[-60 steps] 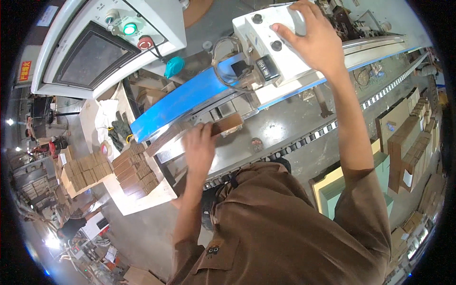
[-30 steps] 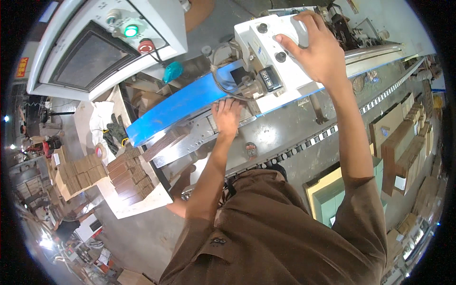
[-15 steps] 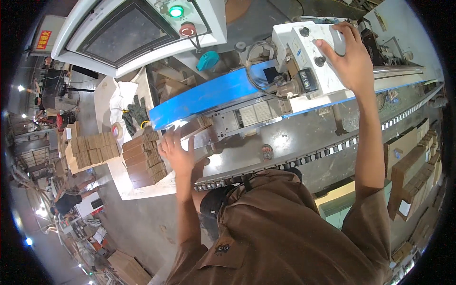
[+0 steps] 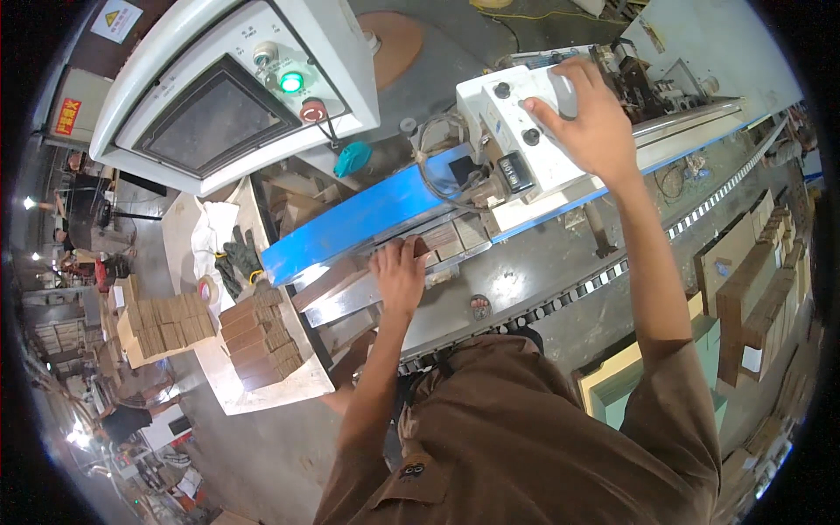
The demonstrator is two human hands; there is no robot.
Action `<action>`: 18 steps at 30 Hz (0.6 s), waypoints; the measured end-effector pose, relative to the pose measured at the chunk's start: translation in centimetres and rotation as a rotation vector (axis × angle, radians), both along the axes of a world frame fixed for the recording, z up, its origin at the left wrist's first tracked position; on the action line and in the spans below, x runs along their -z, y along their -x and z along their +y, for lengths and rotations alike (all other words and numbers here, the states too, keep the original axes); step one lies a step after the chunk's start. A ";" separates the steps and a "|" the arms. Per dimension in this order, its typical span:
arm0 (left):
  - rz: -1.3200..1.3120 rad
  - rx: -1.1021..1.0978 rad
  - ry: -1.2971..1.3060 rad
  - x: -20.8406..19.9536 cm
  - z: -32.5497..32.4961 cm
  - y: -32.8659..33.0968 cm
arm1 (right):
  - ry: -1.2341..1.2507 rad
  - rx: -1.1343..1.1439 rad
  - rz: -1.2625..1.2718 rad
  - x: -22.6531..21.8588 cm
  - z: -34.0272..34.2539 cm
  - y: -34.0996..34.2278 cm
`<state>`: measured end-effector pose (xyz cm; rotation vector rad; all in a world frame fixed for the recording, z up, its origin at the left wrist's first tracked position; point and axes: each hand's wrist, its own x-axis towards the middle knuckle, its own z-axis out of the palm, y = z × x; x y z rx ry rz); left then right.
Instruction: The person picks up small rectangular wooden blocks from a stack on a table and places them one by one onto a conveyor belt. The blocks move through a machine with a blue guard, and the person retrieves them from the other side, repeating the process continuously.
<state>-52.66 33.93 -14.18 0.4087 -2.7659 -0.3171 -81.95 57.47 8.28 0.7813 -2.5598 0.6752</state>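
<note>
My left hand (image 4: 401,273) is over the machine bed below the blue beam (image 4: 359,214), its fingers bent over the end of a row of brown cardboard pieces (image 4: 444,242). Part of that row is hidden by the fingers. Another brown strip (image 4: 331,282) lies on the bed to the left of this hand. On the white machine head (image 4: 529,131), my right hand (image 4: 599,127) rests with thumb and fingers spread, the thumb close to the black knobs (image 4: 531,136). A small black counter (image 4: 514,172) sits on the head's front.
To the left, a white table (image 4: 254,394) bears stacked brown pieces (image 4: 261,337), dark gloves (image 4: 238,258) and a tape roll (image 4: 207,289). A control cabinet (image 4: 346,66) with a lit green button (image 4: 291,82) stands behind. A roller track (image 4: 604,273) curves between me and the machine.
My left hand has moved right along the bed, from beside the table to the cardboard row under the blue beam. My right hand stays on the machine head. The view has shifted.
</note>
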 end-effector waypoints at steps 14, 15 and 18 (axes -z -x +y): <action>0.084 0.129 0.092 6.4 -0.5 3.0 | -0.030 0.019 -0.041 -0.4 0.1 -0.2; 0.075 0.126 0.117 6.5 -0.6 3.0 | -0.022 0.010 -0.032 -0.3 0.1 -0.2; 0.042 0.124 0.108 6.6 -0.8 2.8 | -0.003 0.005 -0.049 -0.6 -0.1 -0.5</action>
